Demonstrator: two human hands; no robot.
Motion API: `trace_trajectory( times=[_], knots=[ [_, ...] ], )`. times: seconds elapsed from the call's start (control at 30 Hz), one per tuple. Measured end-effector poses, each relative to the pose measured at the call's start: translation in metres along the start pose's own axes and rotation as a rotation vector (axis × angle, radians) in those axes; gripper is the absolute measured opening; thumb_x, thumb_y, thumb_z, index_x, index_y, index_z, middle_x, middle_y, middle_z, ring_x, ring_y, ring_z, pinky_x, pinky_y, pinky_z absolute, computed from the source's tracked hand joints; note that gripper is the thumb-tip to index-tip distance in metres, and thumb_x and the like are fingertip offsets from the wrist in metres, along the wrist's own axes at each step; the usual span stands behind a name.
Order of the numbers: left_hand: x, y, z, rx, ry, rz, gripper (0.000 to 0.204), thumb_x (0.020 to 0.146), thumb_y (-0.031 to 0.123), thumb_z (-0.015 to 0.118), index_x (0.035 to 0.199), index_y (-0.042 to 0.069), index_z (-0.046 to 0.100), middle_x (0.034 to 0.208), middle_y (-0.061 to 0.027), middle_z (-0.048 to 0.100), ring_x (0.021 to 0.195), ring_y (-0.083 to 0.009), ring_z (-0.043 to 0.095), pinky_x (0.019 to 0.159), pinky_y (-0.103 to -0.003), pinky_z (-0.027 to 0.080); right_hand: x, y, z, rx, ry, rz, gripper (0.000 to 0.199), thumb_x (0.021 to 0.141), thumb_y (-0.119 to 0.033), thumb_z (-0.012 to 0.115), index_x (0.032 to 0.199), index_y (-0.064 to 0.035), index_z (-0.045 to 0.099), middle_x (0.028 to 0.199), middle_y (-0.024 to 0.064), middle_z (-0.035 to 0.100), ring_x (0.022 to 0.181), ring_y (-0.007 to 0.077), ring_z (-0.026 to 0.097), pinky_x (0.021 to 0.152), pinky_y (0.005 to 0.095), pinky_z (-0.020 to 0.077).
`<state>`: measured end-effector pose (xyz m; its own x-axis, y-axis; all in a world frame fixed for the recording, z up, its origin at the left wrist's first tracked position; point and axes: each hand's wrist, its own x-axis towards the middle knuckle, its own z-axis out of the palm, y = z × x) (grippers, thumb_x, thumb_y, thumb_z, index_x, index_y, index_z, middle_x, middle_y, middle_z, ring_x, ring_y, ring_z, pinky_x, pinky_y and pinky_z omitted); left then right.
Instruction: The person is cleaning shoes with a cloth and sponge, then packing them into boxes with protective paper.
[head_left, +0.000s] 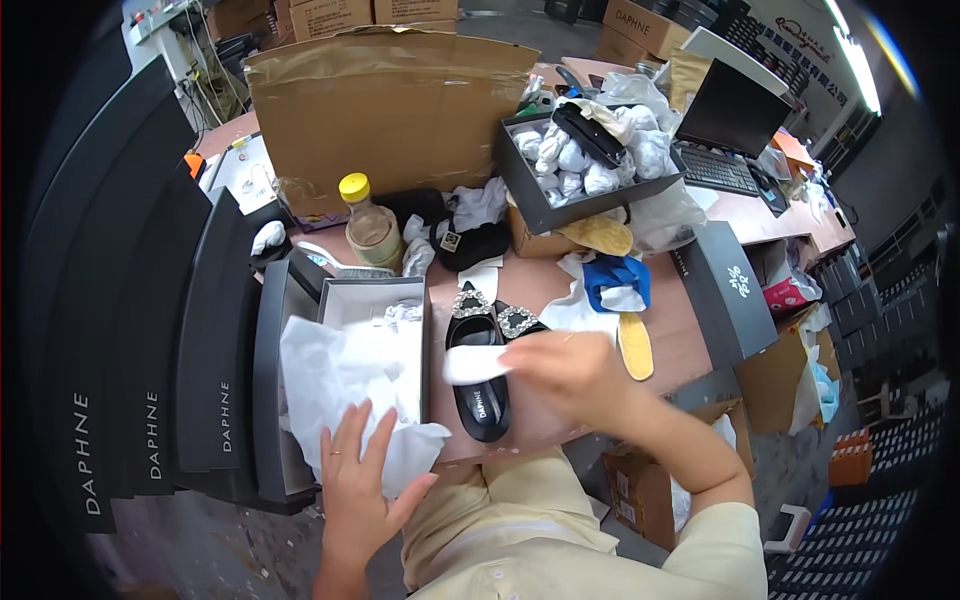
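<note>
Two black slip-on shoes with jewelled buckles lie side by side on the pink tabletop. The left shoe (482, 405) points away from me, its insole showing; the other shoe (518, 320) is mostly covered by my right hand (570, 368). That hand is closed on a white, oblong wad (474, 365), blurred by motion and held over the left shoe. My left hand (358, 478) has its fingers spread at the near edge of a sheet of white tissue paper (345, 365). The tissue lies across an open shoebox (424, 350) with a pale inside.
Dark shoeboxes (140, 330) stand stacked at the left. Behind are a yellow-capped bottle (373, 235), a cardboard sheet (390, 120) and a box of paper wads (545, 210). A blue cloth (617, 282), a yellow insole (635, 345) and a monitor (733, 108) are at the right.
</note>
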<state>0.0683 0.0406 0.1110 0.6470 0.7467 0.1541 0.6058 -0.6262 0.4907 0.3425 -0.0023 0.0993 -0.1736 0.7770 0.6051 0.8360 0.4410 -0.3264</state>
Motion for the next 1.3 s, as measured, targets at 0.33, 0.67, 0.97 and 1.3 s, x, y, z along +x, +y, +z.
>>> trace_trajectory(
  times=[0.33,0.67,0.97,1.3],
  knots=[
    [0.029,-0.056,0.044,-0.113,0.089,-0.118,0.04,0.078,0.0,0.055,0.116,-0.006,0.051,0.119,-0.025,0.05,0.107,-0.0405,0.05,0.09,-0.041,0.042,-0.075,0.076,-0.036,-0.396,-0.241,-0.27,0.034,0.066,-0.012,0.058,0.1,-0.0074,0.063,0.091,0.0046,0.056,0.078,0.019,0.057,0.056,0.0293,0.0461],
    [0.061,0.037,0.063,0.021,0.056,0.567,0.04,0.07,0.007,0.063,0.108,-0.002,0.058,0.105,-0.0165,0.058,0.082,-0.0257,0.061,0.068,-0.032,0.049,-0.052,0.06,0.007,0.178,-0.149,-0.083,0.029,0.066,-0.001,0.063,0.094,-0.004,0.063,0.094,0.0087,0.067,0.082,0.0237,0.066,0.068,0.0312,0.0543],
    [0.103,-0.008,0.111,0.44,-0.268,0.542,0.029,0.069,0.008,0.058,0.096,0.0,0.061,0.079,-0.0061,0.057,0.058,-0.0175,0.06,0.05,-0.029,0.047,-0.013,0.171,0.073,-0.151,-0.385,0.255,0.021,0.074,-0.019,0.065,0.093,-0.0094,0.067,0.092,0.0091,0.063,0.083,0.0268,0.06,0.072,0.0374,0.0496],
    [0.137,-0.035,0.152,0.493,-0.465,0.4,0.043,0.087,0.029,0.053,0.117,-0.002,0.052,0.118,-0.0163,0.055,0.061,-0.0243,0.064,0.052,-0.034,0.049,0.035,0.163,0.109,-0.474,-0.705,0.19,0.034,0.062,-0.029,0.075,0.083,-0.0028,0.067,0.093,0.0138,0.061,0.086,0.027,0.062,0.072,0.0352,0.0521]
  ],
)
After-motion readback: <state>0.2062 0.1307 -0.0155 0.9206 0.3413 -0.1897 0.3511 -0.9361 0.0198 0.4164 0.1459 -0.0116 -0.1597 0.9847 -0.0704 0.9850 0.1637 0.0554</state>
